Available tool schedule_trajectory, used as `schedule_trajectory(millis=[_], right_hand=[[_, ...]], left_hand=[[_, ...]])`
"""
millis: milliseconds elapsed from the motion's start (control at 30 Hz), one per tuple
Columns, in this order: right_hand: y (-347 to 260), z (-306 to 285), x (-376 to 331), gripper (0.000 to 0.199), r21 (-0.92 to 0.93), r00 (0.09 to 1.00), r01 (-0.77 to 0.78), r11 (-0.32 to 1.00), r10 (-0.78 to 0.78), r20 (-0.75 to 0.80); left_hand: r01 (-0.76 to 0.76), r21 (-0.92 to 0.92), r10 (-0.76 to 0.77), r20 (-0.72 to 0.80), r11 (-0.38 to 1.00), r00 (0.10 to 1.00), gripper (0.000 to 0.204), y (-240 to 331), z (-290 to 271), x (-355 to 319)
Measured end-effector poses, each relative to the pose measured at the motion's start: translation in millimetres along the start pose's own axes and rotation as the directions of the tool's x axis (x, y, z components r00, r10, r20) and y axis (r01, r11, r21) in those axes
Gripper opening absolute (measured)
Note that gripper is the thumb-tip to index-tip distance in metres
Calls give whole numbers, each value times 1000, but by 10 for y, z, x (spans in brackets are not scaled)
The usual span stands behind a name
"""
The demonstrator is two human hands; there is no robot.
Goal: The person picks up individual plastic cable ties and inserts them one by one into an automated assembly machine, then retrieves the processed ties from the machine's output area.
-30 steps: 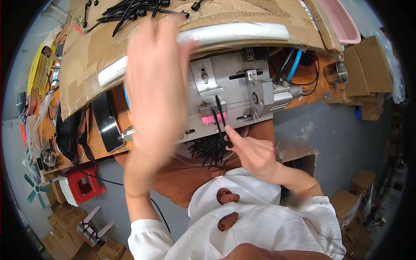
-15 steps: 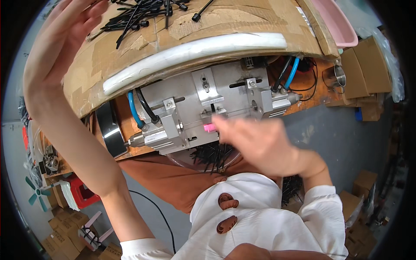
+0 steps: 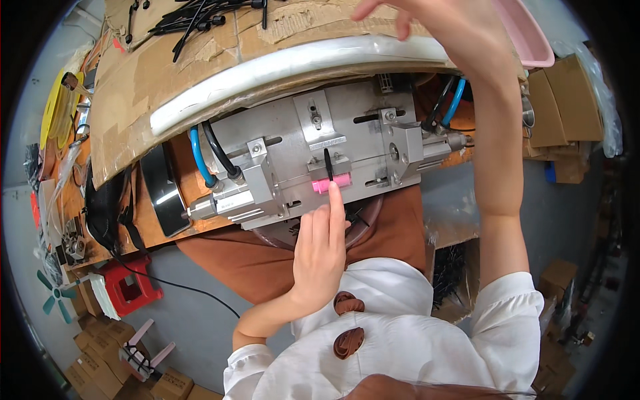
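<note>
My left hand is in front of the metal fixture, palm down with its fingers stretched out. Its index fingertip touches the near end of a slim black stick-like part, which lies across a small pink block at the fixture's middle. Over the cardboard top, at the far right, my right hand is raised with its fingers apart and nothing visible in them; the top edge cuts it off partly. A pile of black knob-ended sticks lies on the cardboard, left of that hand.
Two metal cylinders with blue hoses flank the fixture. A white padded roll edges the cardboard. A pink tray stands far right. Below are a clear tub, a carton of black parts and a red stool.
My right hand has left the pink block and swung up over the cardboard. My left hand has come down from the pile to the black part on the block.
</note>
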State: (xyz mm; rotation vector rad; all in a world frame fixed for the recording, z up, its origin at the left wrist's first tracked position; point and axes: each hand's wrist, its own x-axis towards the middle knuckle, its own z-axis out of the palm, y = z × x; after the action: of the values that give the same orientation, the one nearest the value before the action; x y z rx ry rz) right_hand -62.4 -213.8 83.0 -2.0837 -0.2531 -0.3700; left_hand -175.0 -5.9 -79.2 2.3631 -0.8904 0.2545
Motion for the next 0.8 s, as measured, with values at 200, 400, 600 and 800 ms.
schedule_trajectory(millis=[200, 400, 600, 800], right_hand=[[186, -79, -599, 15, 72, 983, 16, 997, -2, -183], [422, 447, -1437, 39, -252, 950, 241, 937, -281, -136], [533, 1120, -1971, 60, -346, 986, 156, 925, -167, -1], [596, 1187, -1928, 63, -325, 989, 146, 934, -140, 42]], left_hand=[[60, 86, -68, 91, 994, 994, 72, 36, 54, 35], [87, 98, -100, 140, 991, 985, 75, 33, -5, 36], [103, -6, -103, -32, 995, 994, 78, 40, -307, -20], [121, -21, -121, -19, 992, 992, 77, -43, -305, -69]])
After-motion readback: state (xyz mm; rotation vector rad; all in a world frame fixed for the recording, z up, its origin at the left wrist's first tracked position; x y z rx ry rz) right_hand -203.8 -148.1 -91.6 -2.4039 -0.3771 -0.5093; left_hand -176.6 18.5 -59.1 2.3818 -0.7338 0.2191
